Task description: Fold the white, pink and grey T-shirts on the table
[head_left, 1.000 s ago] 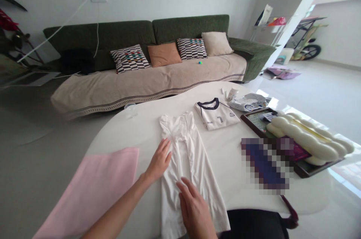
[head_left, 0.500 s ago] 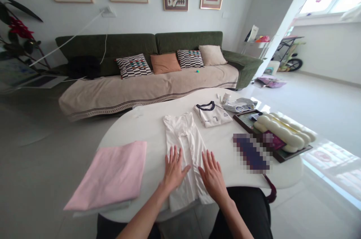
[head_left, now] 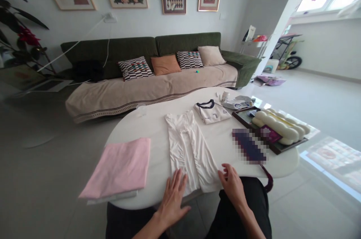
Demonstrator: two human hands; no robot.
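White pants [head_left: 184, 145] lie flat on the white table [head_left: 129, 126], waist toward the sofa and both legs toward me. My left hand [head_left: 174, 195] rests with fingers spread over the near end of the left leg. By the outer corner of the right leg's hem is my right hand [head_left: 231, 184], its fingers loosely bent and apart; whether they touch the cloth is hard to tell. To the left lies a folded pink cloth [head_left: 121, 167] on top of a pale one. A folded white shirt with a dark collar [head_left: 213, 113] sits beyond the pants.
On the right is a dark-rimmed tray [head_left: 278, 150] holding a puffy cream tissue cover [head_left: 282, 126]. A blurred dark item [head_left: 249, 146] with a tassel lies before it. Behind the shirt is a crumpled plastic package [head_left: 239, 102]. A green sofa [head_left: 113, 52] stands along the wall.
Both hands have drawn back toward me, from the middle of the pants' legs to the hems. My right hand has also moved outward, and its fingers are more bent.
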